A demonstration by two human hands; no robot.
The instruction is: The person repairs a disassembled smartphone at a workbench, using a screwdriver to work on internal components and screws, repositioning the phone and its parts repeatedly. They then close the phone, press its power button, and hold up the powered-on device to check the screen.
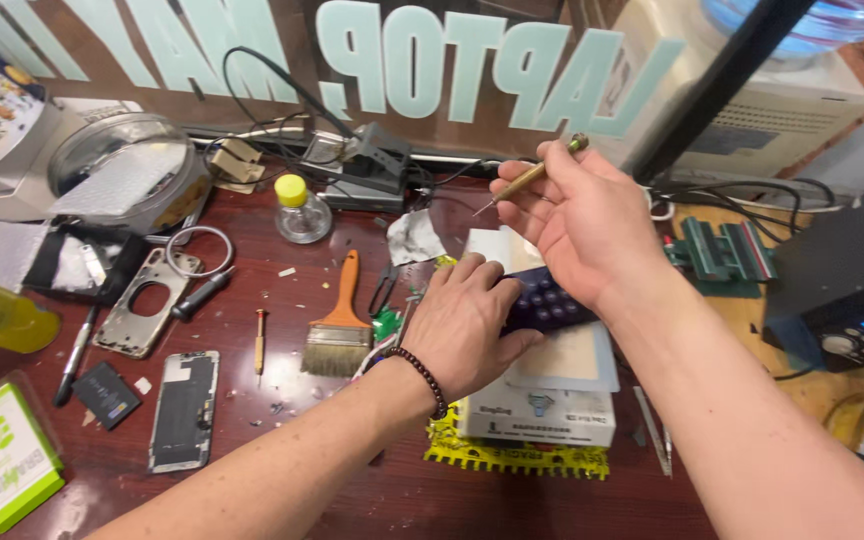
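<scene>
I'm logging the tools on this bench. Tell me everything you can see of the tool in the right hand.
The tool is a slim, pen-like driver with a brass-coloured, apparently metal shaft, a rounded knob at the upper end and a thin pointed metal tip. It is tilted, tip down to the left and knob up to the right. The right hand pinches it between thumb and fingers, raised above the workbench. The tip touches nothing.
</scene>
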